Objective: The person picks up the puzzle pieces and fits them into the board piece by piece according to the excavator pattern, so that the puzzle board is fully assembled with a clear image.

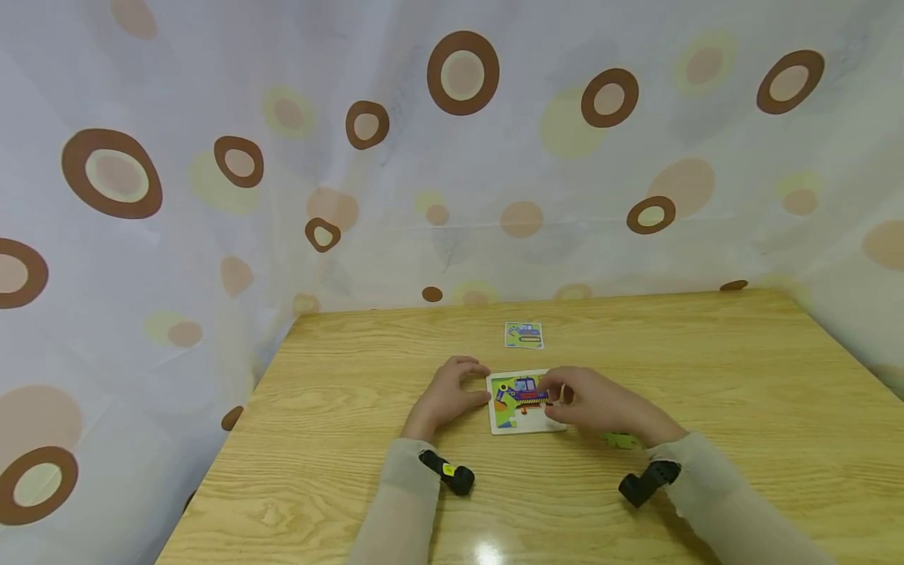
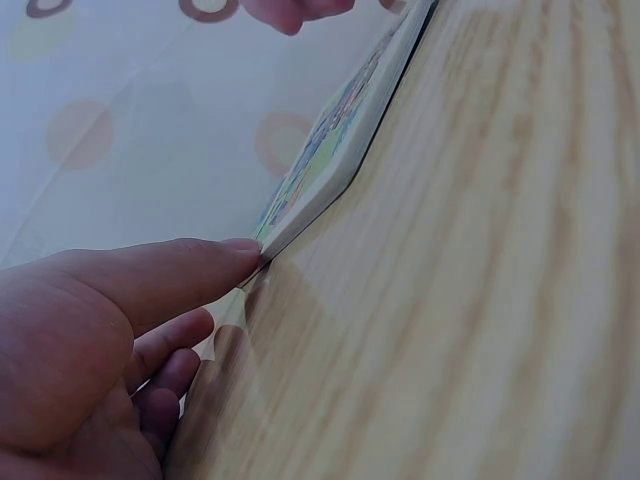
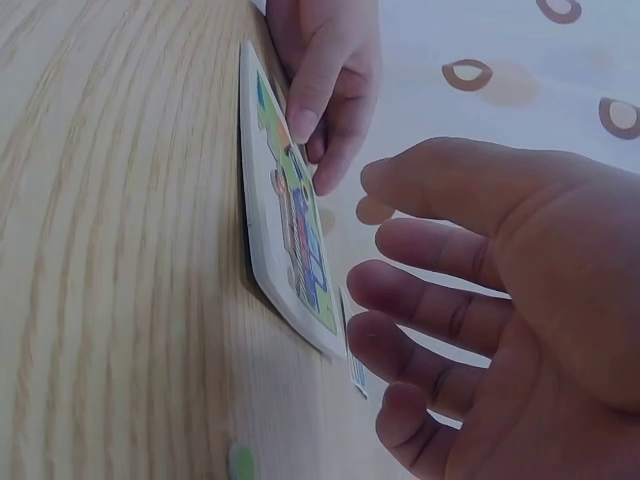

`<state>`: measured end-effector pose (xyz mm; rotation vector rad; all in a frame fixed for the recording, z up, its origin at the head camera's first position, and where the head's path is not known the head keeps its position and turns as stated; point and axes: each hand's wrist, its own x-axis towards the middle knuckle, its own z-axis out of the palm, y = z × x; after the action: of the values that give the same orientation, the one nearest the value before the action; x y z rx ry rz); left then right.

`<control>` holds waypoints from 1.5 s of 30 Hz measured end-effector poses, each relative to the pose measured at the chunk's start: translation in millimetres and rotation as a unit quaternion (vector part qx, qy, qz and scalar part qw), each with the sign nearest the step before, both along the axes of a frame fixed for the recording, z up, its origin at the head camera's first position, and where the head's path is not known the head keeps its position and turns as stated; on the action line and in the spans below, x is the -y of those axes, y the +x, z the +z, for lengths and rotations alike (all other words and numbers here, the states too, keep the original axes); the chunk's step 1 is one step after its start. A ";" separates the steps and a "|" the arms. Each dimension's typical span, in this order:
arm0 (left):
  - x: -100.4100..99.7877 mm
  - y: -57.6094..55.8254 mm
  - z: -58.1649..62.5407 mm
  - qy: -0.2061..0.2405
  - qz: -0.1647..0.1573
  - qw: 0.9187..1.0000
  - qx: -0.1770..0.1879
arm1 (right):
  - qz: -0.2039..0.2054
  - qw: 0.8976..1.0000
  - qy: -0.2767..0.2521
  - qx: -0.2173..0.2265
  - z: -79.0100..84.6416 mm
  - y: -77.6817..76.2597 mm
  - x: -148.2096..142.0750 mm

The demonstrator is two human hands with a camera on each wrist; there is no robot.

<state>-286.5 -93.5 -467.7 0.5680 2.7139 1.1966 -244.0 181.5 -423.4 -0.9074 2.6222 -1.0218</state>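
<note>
A white-framed jigsaw board point(image 1: 526, 424) with a blue digger picture lies flat on the table. Its lower right part shows bare white backing. My left hand point(image 1: 446, 396) holds the board at its left edge, thumb and forefinger at the corner; the left wrist view shows the thumb point(image 2: 190, 275) against the rim. Over the board's right side hovers my right hand point(image 1: 589, 399), its fingers loosely bent. In the right wrist view a gap shows between that thumb and the fingers point(image 3: 430, 300), with nothing in it.
A small square card point(image 1: 524, 335) with a similar digger picture lies behind the board. A green piece point(image 1: 621, 441) rests on the wooden table point(image 1: 318, 486), partly under the right wrist. A dotted cloth point(image 1: 395, 180) hangs behind the table.
</note>
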 end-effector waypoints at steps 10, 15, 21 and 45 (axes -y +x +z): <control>2.2 -3.5 -4.6 -0.003 0.000 1.000 -0.001 | -0.017 1.000 0.004 0.019 3.5 5.7 -20.2; 2.5 -3.1 -2.9 -0.006 0.001 1.000 0.000 | -0.016 1.000 0.010 0.010 4.7 5.8 -30.3; 2.3 -2.9 -1.6 -0.006 0.001 1.000 0.001 | -0.008 1.000 0.024 -0.005 4.0 7.2 -42.3; -1.3 -0.1 3.1 -0.002 -0.001 1.000 0.006 | 0.002 0.998 0.061 0.015 0.9 16.8 -84.0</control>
<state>-286.6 -92.2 -464.5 0.5612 2.7036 1.1910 -227.2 265.5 -422.5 -0.8621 2.6230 -0.8570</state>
